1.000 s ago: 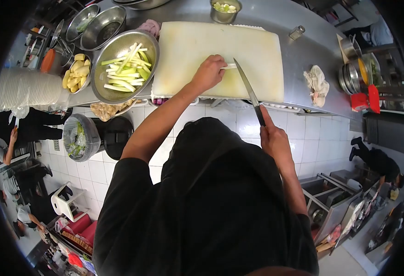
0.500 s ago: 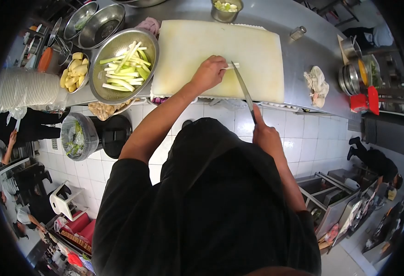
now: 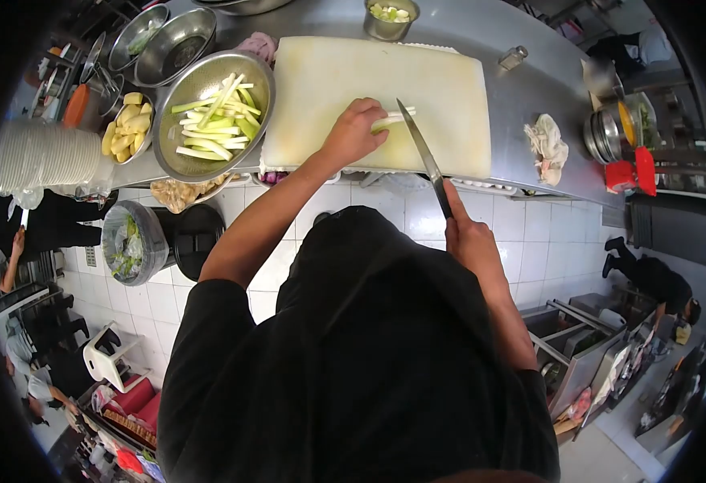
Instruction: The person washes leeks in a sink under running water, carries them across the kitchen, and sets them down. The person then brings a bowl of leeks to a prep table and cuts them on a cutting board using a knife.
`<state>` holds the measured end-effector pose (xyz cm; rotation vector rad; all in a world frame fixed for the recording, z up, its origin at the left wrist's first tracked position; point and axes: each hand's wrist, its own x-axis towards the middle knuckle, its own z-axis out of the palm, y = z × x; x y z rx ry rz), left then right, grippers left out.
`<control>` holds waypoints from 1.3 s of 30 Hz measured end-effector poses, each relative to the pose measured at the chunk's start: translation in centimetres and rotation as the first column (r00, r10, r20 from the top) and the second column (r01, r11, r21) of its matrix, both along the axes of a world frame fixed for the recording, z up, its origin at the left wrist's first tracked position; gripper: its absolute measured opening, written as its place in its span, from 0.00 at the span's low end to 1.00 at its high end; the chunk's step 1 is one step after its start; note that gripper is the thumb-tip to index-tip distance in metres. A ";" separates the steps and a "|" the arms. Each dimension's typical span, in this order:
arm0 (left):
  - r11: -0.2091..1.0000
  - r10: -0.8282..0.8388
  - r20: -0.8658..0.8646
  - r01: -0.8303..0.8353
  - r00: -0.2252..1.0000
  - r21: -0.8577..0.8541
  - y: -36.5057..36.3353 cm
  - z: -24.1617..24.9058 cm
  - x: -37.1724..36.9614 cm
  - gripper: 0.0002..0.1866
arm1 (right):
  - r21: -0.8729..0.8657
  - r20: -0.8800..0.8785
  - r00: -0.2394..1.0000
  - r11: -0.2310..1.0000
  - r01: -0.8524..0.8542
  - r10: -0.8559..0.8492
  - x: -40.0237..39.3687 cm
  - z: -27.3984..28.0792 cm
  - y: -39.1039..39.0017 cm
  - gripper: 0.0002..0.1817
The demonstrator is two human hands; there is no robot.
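Observation:
Over the cutting board [image 3: 312, 80], my left hand [image 3: 356, 134] has its fingers curled on a pale green-white stalk [image 3: 384, 122], which looks like leek or green onion. The stalk's far end reaches the blade of a long kitchen knife [image 3: 427, 158]. My right hand [image 3: 473, 244] is closed around the knife's handle at the board's near edge, the blade pointing away and to the left. Beside the board on the left sits a metal colander [image 3: 177, 149] piled with cut stalks [image 3: 220, 125] of the same kind.
A small metal container [image 3: 388, 29] of chopped pieces stands beyond the board. A glass shaker [image 3: 513, 57] and a crumpled cloth [image 3: 547, 148] lie to the right. Peeled potatoes [image 3: 133, 125] fill a bowl at left. A lined bin [image 3: 134, 241] stands below; other people are around.
My left hand has slid slightly left along the stalk, and more of the stalk now shows between fingers and blade. The knife tip has shifted a little left, away from me.

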<state>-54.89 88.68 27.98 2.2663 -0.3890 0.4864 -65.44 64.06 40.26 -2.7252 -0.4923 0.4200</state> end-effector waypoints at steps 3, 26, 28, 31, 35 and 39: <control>1.000 -0.001 0.000 0.001 1.000 -0.018 0.0 -0.6 0.0 0.12 | 0.017 -0.026 1.000 1.000 -0.012 0.012 -0.1 -0.5 0.1 0.33; 0.995 0.079 -0.015 -0.080 0.997 -0.057 1.5 0.3 -1.8 0.15 | -0.016 -0.074 0.997 0.999 0.035 -0.036 0.6 -0.4 0.9 0.35; 0.996 0.069 0.000 -0.069 0.998 -0.062 1.6 0.1 -2.0 0.14 | -0.022 -0.084 0.996 1.000 -0.008 0.006 0.0 -0.2 0.8 0.35; 0.996 0.064 0.012 -0.063 0.998 -0.065 1.5 -0.3 -1.9 0.13 | -0.021 -0.094 0.995 0.999 -0.039 0.037 -0.3 -0.5 0.8 0.34; 0.996 0.060 -0.010 -0.061 0.998 -0.069 1.3 -0.6 -1.8 0.11 | -0.023 -0.102 0.994 0.999 -0.044 0.042 -0.3 -0.6 1.2 0.33; 0.994 0.062 -0.015 -0.063 0.998 -0.084 1.2 -0.8 -1.8 0.09 | -0.039 -0.128 0.990 0.997 -0.060 0.054 -0.1 -1.1 1.2 0.35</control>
